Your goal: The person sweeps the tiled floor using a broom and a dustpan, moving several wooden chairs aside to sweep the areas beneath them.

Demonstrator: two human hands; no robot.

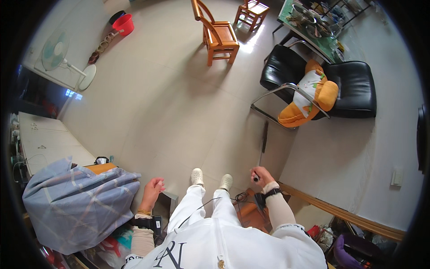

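Note:
My right hand [262,175] is closed around the top of a thin long-handled tool [264,140] whose dark head rests on the tiled floor near the black chair. My left hand [152,188] hangs loosely with curled fingers and holds nothing, beside a pale blue checked cloth [76,206] draped over a table. My feet in white shoes [210,179] stand on the floor between both hands.
A black armchair [354,89] holds an orange and white plush toy [313,96]. Two wooden chairs [219,36] stand farther off. A standing fan [60,56], a red bucket [124,23] and a white cabinet [45,141] are on the left. A cluttered glass table [313,27] stands at top right.

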